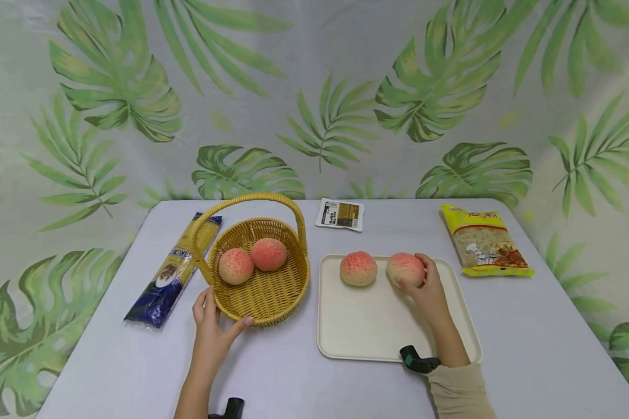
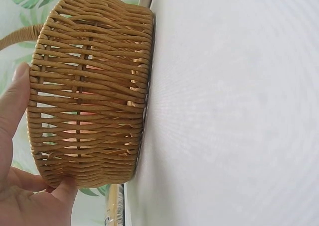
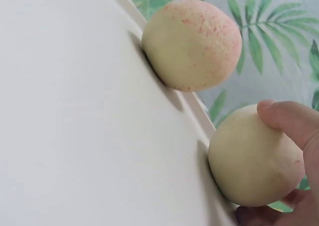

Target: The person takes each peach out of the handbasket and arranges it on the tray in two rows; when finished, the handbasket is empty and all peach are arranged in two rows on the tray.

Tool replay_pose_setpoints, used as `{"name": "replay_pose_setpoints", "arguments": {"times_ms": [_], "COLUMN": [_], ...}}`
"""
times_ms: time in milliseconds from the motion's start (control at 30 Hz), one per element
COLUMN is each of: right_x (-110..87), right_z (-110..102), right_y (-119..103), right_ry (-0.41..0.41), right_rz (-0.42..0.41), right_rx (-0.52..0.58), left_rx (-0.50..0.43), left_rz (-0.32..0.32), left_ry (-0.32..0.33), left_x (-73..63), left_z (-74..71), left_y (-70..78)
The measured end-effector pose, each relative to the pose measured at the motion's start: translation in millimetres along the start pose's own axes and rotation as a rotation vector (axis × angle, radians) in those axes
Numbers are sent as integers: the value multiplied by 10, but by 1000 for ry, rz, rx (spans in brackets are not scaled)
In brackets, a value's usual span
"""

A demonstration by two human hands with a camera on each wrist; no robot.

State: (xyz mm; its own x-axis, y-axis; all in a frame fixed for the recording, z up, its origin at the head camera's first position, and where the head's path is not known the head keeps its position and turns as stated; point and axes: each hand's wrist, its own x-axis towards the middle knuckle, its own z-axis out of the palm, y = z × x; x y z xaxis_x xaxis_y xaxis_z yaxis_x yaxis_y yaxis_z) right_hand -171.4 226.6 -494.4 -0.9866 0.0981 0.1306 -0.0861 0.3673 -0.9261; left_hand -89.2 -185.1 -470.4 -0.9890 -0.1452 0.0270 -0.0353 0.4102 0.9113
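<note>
A yellow wicker basket (image 1: 262,294) with a tall handle stands left of the middle, two pink peaches inside, a left peach (image 1: 236,266) and a right peach (image 1: 269,254). My left hand (image 1: 213,331) holds the basket's near left rim, thumb and fingers spread apart along it; the left wrist view shows the fingers against the woven side (image 2: 89,96). On the cream tray (image 1: 367,334), my right hand (image 1: 428,291) grips a peach (image 1: 405,269) near the far edge, thumb on one side and fingers on the other. Another peach (image 3: 192,44) sits beside it on the tray, untouched.
A blue and yellow pasta packet (image 1: 170,273) lies left of the basket, partly behind its handle. At the back lies a small white and brown sachet (image 1: 340,215). A yellow food bag (image 1: 484,241) lies right of the tray. Behind the table hangs a leaf-patterned cloth (image 1: 325,128).
</note>
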Motion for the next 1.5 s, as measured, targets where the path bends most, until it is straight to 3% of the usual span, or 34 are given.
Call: {"name": "replay_pose_setpoints", "arguments": {"times_ms": [100,267,533,767,967,1067,1267,1500], "right_x": [0,-6,-56,-114,-92,-64,-25,59], "right_z": [-19,-39,-78,75,416,628,1009,1353], "right_y": [17,15,-202,-687,-1022,-1128,-1230,-1244], "right_ry": [-13,-24,57,35,-78,-160,-326,-447], "right_rz": [24,-2,-113,-376,-667,-746,-752,-647], "right_rx": [-1,-3,-12,-26,-25,1,-43,-150], "left_rx": [-3,-14,-5,0,-14,-19,-18,-31], "left_rz": [-5,9,12,24,5,3,12,25], "left_ry": [-4,-4,9,13,4,2,0,5], "left_x": [-13,-16,-12,-8,-4,-3,-2,-11], "left_z": [-2,3,13,10,10,8,2,2], "left_y": [12,16,-9,-4,12,15,18,10]}}
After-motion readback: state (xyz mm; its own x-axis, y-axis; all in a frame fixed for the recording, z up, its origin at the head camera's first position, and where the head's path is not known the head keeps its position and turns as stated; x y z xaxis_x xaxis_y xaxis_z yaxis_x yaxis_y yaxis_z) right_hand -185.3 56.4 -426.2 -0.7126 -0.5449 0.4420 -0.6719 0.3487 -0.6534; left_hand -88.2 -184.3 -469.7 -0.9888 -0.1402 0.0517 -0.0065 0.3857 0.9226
